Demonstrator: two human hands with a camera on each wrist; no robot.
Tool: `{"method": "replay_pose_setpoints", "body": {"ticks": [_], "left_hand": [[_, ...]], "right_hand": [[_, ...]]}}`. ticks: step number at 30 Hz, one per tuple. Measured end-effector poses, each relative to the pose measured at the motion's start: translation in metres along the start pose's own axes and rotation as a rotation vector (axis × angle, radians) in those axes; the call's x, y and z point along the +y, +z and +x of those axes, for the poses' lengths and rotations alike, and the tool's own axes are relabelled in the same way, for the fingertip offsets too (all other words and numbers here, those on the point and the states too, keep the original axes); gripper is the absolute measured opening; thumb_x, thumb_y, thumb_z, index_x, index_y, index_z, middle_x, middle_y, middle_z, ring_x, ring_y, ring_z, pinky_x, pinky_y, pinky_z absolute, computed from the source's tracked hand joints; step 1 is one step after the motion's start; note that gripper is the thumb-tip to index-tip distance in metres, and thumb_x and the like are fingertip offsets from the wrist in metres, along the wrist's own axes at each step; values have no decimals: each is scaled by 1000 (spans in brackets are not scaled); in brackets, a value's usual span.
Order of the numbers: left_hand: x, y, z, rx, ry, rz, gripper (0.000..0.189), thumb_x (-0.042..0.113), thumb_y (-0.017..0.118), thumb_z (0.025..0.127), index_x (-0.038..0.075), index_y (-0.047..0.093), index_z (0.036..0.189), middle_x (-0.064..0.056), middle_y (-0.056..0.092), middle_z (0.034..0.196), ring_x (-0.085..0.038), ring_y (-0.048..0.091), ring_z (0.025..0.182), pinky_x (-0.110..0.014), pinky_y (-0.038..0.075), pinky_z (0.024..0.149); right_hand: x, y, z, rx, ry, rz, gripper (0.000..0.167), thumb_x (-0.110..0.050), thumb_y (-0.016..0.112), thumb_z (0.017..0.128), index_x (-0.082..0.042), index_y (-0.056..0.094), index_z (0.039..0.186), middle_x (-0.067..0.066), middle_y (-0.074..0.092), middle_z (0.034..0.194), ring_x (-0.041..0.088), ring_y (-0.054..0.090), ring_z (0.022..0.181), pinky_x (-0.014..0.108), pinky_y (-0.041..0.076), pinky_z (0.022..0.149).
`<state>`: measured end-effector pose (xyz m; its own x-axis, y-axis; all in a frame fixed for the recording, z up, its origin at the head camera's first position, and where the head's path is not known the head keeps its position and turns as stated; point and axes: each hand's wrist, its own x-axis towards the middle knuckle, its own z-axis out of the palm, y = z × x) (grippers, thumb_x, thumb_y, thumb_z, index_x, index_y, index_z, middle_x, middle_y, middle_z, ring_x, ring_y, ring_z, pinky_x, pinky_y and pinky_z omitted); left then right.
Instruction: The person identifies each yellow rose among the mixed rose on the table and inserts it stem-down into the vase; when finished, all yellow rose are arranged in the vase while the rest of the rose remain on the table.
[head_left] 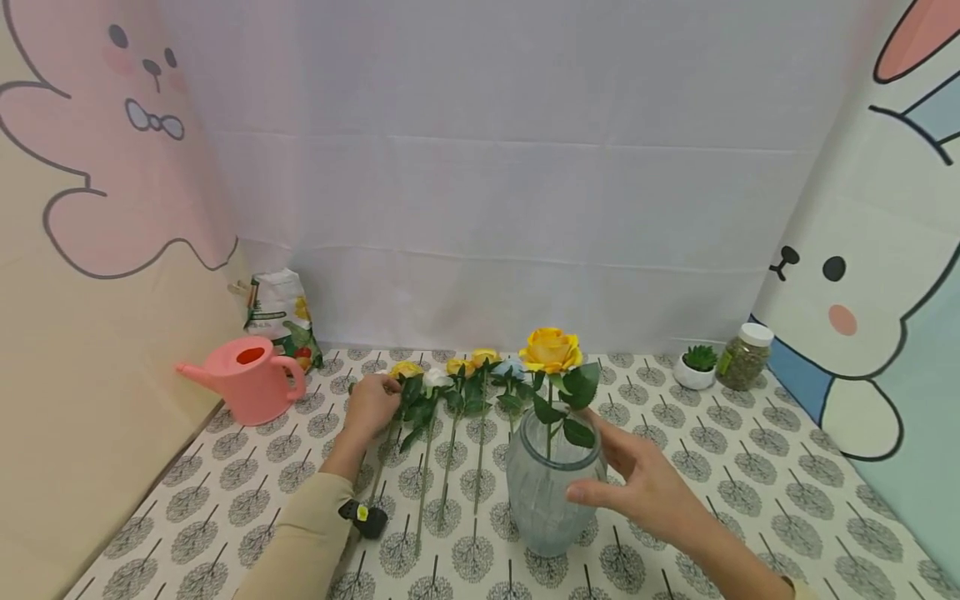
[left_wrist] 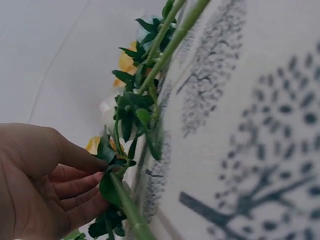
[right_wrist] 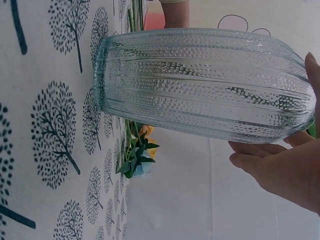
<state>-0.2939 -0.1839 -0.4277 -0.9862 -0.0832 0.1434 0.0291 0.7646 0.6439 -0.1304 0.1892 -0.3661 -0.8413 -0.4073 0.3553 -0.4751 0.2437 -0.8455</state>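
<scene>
At the left end of a row of flowers, my left hand (head_left: 372, 406) pinches a yellow rose (head_left: 406, 369) among its leaves. In the left wrist view, thumb and fingers (left_wrist: 75, 187) meet at its green stem (left_wrist: 127, 207); the bloom is partly hidden behind them. My right hand (head_left: 641, 483) holds a ribbed clear glass vase (head_left: 551, 508) around its upper part, thumb in front and fingers partly hidden behind. The vase stands upright on the table, as the right wrist view's sideways glass vase (right_wrist: 200, 85) also shows. One yellow rose (head_left: 552, 350) stands in it.
Between hand and vase lie a white flower (head_left: 437, 378), more yellow roses (head_left: 485, 357) and a pale blue flower (head_left: 511, 367). A pink watering can (head_left: 255, 387) and a printed bag (head_left: 281, 312) stand left. Back right are a potted succulent (head_left: 696, 371) and a white-lidded jar (head_left: 744, 358).
</scene>
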Motion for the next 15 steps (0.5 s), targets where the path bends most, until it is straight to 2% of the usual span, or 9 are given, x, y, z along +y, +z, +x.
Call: {"method": "replay_pose_setpoints", "body": {"ticks": [5, 10, 15], "left_hand": [[3, -11, 2, 27, 3, -48, 14, 8, 64, 94, 0, 72, 102, -19, 70, 102, -30, 66, 82, -38, 53, 60], [8, -26, 2, 43, 2, -125, 19, 14, 66, 94, 0, 72, 107, -21, 70, 106, -33, 67, 86, -41, 54, 66], [19, -45, -4, -19, -42, -289, 30, 17, 65, 95, -2, 69, 119, -22, 68, 113, -31, 67, 93, -41, 55, 77]], "right_hand": [[0, 0, 0, 3, 9, -4, 84, -8, 80, 85, 3, 32, 153, 19, 34, 156, 39, 39, 138, 21, 33, 106], [-1, -1, 0, 0, 3, 6, 85, -8, 80, 85, 4, 31, 153, 19, 35, 156, 39, 40, 138, 21, 33, 107], [1, -1, 0, 0, -2, 0, 85, -8, 80, 84, 3, 31, 153, 19, 36, 155, 38, 41, 137, 22, 33, 107]]}}
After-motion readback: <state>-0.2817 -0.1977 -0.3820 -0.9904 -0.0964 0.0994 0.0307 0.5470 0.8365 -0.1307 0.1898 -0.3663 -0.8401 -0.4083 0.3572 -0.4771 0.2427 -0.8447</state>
